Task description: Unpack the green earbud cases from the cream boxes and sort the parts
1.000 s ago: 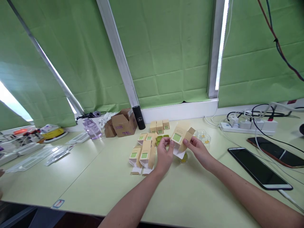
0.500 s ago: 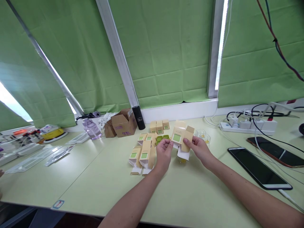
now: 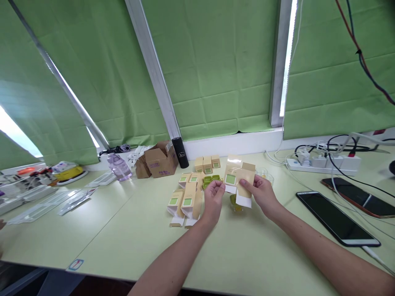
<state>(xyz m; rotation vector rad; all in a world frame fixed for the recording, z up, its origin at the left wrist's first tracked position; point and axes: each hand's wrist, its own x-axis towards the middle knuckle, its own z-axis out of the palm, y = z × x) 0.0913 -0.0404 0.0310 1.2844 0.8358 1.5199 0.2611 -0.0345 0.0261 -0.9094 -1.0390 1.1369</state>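
Observation:
A beige small carton [image 3: 232,167] with a green square and white end flaps is held up over the table, looking flattened. My right hand [image 3: 262,192] grips its right panel, thumb on the front. My left hand [image 3: 215,197] pinches at its lower left edge. Below the carton sits a small yellow-green piece [image 3: 236,203], partly hidden. Several beige cartons [image 3: 189,199] lie left of my left hand, some with flaps open at the near end. Behind that hand are green pieces [image 3: 211,180]. Clear round pieces [image 3: 266,175] show partly behind my right hand.
Several small boxes [image 3: 207,164] stand at the back beside a black cylinder [image 3: 180,153] and an open cardboard box [image 3: 161,160]. A purple-tinted bottle [image 3: 119,167] is farther left. To the right lie two phones [image 3: 336,218], cables and a power strip [image 3: 324,164].
The carton's right panel has swung outward to the right with my right hand, so the carton looks flatter. More of the yellow-green piece beneath shows. My left hand has barely moved.

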